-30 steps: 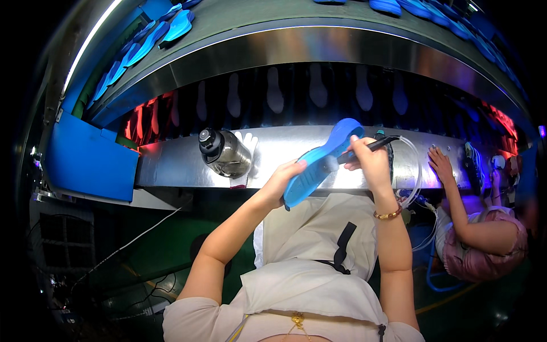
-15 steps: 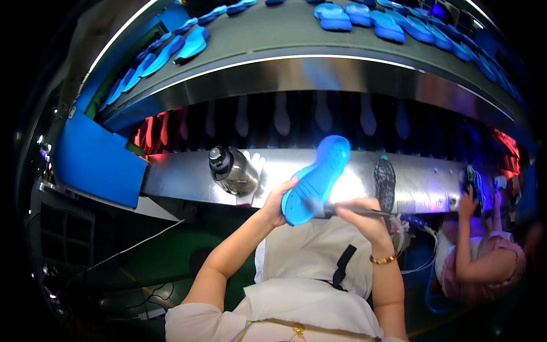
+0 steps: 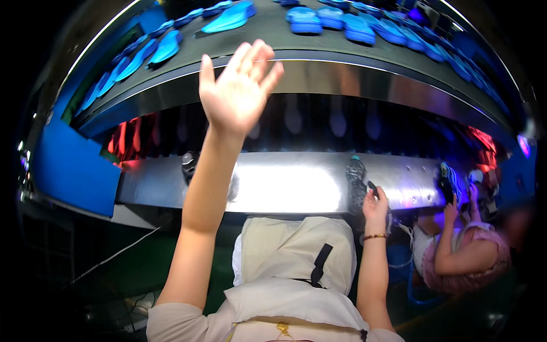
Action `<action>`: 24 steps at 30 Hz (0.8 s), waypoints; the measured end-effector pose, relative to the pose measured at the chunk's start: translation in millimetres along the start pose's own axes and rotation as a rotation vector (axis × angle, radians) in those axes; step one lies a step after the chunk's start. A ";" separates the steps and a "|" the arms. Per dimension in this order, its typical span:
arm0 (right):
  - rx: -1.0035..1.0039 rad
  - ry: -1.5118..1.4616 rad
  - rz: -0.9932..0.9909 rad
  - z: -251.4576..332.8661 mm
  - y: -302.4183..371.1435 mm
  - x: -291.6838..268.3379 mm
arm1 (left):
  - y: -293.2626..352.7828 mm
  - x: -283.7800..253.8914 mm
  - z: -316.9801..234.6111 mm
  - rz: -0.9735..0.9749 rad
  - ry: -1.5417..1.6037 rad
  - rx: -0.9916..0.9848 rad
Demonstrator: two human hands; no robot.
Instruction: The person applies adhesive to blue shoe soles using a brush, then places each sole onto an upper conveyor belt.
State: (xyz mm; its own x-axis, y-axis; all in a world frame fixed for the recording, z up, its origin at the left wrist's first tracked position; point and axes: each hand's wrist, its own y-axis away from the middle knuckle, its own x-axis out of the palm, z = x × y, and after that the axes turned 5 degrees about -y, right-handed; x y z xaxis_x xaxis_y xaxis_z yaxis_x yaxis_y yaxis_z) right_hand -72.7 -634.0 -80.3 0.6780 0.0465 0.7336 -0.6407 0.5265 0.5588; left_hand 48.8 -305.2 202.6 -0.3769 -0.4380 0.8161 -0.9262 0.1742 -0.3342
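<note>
My left hand point(image 3: 236, 94) is raised over the front edge of the conveyor point(image 3: 256, 43), fingers spread, with nothing in it. Just beyond its fingertips lies a bright blue shoe sole point(image 3: 231, 17) on the belt. Low on the right, my right hand point(image 3: 375, 206) grips a thin black brush point(image 3: 373, 190); only a short dark end shows above the fingers, and its bristles are hidden. Beside that hand, a black patterned shoe-shaped piece point(image 3: 356, 176) with a teal tip rests on the metal ledge point(image 3: 279, 182).
Several blue soles point(image 3: 359, 28) line the conveyor at left and right. A dark bottle point(image 3: 188, 165) stands on the ledge, mostly behind my left forearm. Dark slots with a red glow run beneath the conveyor. A co-worker point(image 3: 470, 256) sits at right, hands at a dark shoe point(image 3: 447, 182).
My left hand has let go of the blue sole and reaches up by the conveyor, where a sole now lies. My right hand has moved right with the brush, away from my lap.
</note>
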 end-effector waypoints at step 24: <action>-0.154 0.291 0.367 -6.2 59.9 27.0 | -121.8 -22.7 58.8 0.235 -1.835 0.751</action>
State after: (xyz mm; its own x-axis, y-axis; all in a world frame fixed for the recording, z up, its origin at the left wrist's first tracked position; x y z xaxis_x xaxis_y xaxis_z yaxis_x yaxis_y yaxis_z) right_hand -90.6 -595.9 -29.3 0.5044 0.4762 0.7202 -0.8103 0.5491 0.2044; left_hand 170.4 -368.4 197.0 0.4373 -0.7662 -0.4709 -0.4976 0.2300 -0.8363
